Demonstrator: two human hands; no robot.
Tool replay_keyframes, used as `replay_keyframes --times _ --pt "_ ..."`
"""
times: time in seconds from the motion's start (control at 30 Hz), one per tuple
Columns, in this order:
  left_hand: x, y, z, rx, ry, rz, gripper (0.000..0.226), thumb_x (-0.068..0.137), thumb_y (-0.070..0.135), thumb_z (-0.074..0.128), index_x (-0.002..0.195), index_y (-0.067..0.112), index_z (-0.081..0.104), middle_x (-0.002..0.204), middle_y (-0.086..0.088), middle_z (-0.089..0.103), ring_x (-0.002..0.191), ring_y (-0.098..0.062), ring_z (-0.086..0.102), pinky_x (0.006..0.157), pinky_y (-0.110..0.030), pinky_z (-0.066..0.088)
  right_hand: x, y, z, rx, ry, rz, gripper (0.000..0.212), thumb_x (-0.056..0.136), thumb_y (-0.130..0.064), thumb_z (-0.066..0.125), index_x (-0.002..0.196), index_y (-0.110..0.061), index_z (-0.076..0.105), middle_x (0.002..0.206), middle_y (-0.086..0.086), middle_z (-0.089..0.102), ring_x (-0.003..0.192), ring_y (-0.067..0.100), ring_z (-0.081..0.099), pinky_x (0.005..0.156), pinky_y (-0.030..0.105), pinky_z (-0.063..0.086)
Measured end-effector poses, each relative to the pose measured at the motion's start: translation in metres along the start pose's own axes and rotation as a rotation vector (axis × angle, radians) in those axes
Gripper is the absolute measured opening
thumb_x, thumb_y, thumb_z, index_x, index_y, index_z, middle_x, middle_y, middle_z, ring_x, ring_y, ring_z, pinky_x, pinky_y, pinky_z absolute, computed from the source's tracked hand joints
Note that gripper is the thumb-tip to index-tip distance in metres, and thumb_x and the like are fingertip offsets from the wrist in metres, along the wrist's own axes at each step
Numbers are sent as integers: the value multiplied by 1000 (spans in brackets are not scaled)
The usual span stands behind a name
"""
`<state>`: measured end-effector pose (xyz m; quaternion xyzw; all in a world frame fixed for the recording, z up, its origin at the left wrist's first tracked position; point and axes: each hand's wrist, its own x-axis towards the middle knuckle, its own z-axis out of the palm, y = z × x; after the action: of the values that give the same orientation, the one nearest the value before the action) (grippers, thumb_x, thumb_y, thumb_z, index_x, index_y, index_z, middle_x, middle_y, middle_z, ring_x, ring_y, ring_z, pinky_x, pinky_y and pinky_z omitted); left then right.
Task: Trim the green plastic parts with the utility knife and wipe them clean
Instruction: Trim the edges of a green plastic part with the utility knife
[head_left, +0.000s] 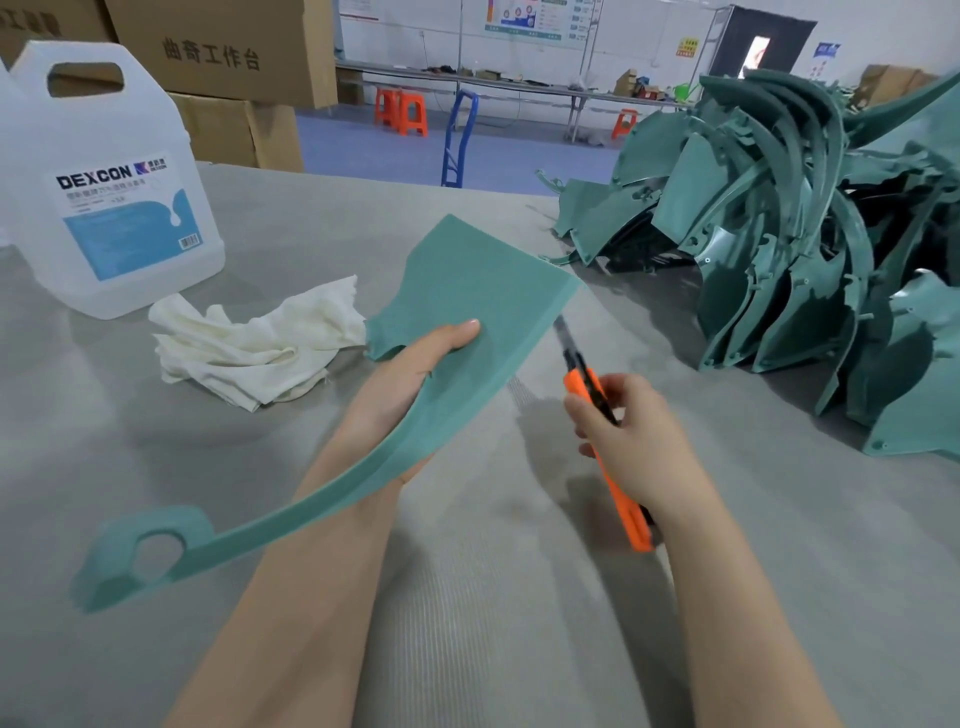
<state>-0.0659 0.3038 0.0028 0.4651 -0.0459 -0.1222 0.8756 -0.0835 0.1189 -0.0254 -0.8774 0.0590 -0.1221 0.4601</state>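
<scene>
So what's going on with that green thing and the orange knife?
A person is trimming a green plastic part. The left hand holds it above the table; the right hand grips the utility knife, blade near the part's edge. A white cloth and jug sit to the left, a pile of green parts to the right.

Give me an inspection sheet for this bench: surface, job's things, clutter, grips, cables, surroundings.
Surface: grey table, ribbed covering.
Job's things: green part held above the table; utility knife, blade out, beside its edge; white cloth crumpled; pile of green parts at right.
Clutter: DEXCON jug beside the cloth.
Grips: left hand holds the green part; right hand holds the utility knife.
Cables: nothing seen.
Surroundings: cardboard boxes, orange stools, blue hand truck behind.
</scene>
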Motion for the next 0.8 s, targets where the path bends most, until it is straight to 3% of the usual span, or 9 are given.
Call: replay_keyframes --times 0.07,0.13,0.2,0.27,0.37,0.57,0.8 --pt "0 0 1 -84 39 -13 32 89 16 60 63 25 75 72 11 71 60 -4 66 55 -16 51 -6 -10 4 238 88 -120 10 92 -32 62 91 -37 53 104 2 59 79 21 65 61 24 55" --pt "1 2 2 -189 71 -32 17 85 15 63 73 22 72 74 6 70 58 -7 65 53 -17 50 -10 -14 10 291 130 -218 16 92 -32 62 94 -42 50 98 -18 60 73 18 63 63 29 53" --pt "1 3 4 -238 72 -39 5 78 15 66 81 19 68 76 4 69 58 -8 64 52 -18 50 -11 -15 16 277 153 -250 17 91 -28 61 94 -37 47 80 -25 58 63 9 55 62 28 49" --pt "1 4 5 -271 44 -42 11 72 17 68 83 18 67 76 3 68 58 -9 63 51 -18 50 -9 -13 20 237 212 -248 17 91 -29 60 89 -31 43 66 -25 54 54 2 48 54 14 39" --pt "0 6 7 -303 42 -30 12 72 16 67 84 18 66 76 3 67 57 -9 62 50 -18 50 -11 -13 22 187 293 -302 20 92 -33 59 83 -31 41 64 -29 51 57 -2 47 53 11 35" --pt "-1 3 12 -335 29 -49 10 79 15 65 89 17 63 78 4 64 63 -8 60 52 -18 50 -19 -17 30 85 228 -504 21 90 -31 64 101 -25 46 85 -17 56 64 1 52 55 9 37" --pt "-3 5 14 -354 4 -58 12 73 14 66 85 15 63 76 2 64 61 -9 59 51 -18 51 -15 -12 28 85 265 -485 24 91 -29 64 110 -18 54 79 -9 57 66 5 52 56 15 38"
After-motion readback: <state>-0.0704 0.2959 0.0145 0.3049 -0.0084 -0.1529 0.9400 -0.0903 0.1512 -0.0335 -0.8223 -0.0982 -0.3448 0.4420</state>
